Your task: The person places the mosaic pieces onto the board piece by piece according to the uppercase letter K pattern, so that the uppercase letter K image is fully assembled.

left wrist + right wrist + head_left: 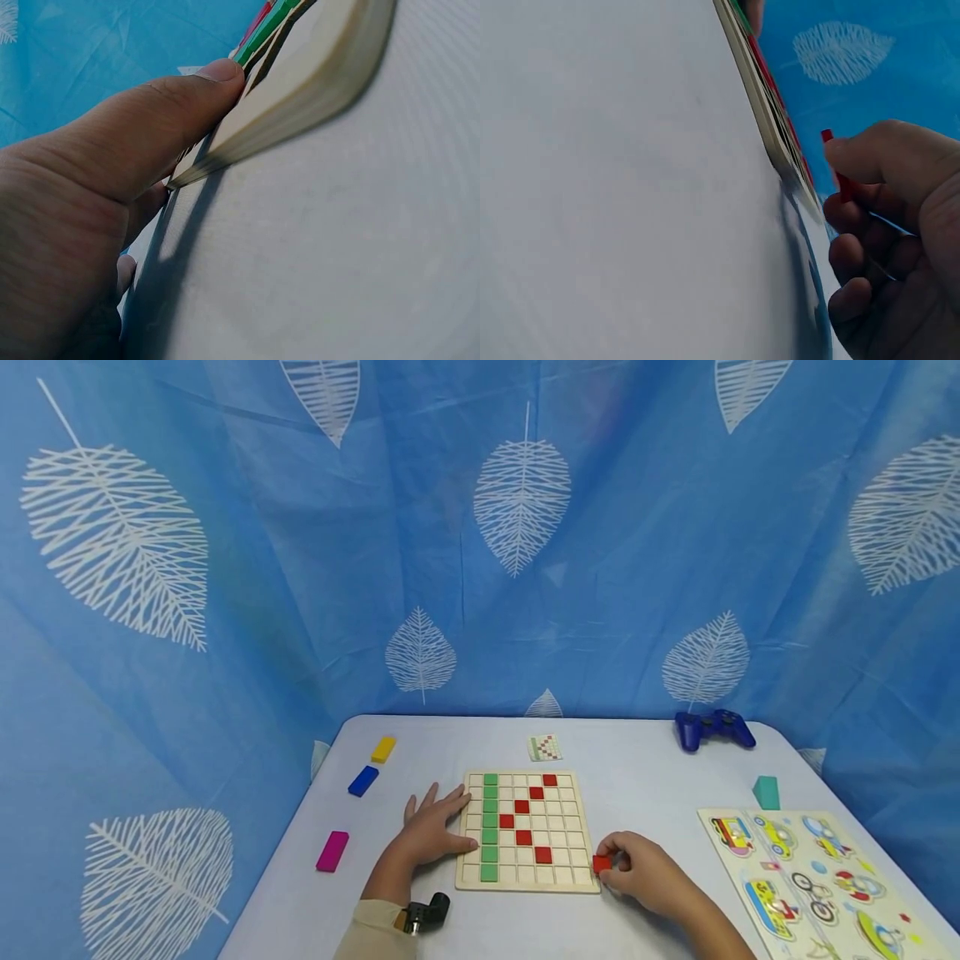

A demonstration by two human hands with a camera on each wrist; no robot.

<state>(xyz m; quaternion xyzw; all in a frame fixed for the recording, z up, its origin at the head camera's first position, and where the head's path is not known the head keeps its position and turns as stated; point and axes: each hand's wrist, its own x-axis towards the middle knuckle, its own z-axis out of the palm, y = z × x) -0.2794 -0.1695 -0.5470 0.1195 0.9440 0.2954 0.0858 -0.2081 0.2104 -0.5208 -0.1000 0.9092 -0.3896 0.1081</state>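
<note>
A square wooden grid board (555,827) lies flat on the table, with a column of green tiles (490,821) and several red tiles (522,837) in its cells. My left hand (429,832) rests at the board's left edge, fingers spread and fairly straight. Its thumb (176,101) lies on top of the board's rim. Near the board's lower right corner, my right hand (647,872) pinches a red square tile (602,864) between thumb and fingers. In the right wrist view that red tile (827,136) appears edge-on, partly covered by the thumb.
Behind the board lies a small pattern card (545,747). Yellow (383,749), blue (363,781) and pink (332,852) blocks lie at left. A game controller (714,729), a teal block (767,792) and a picture puzzle board (813,868) are at right. A blue curtain (600,568) hangs behind.
</note>
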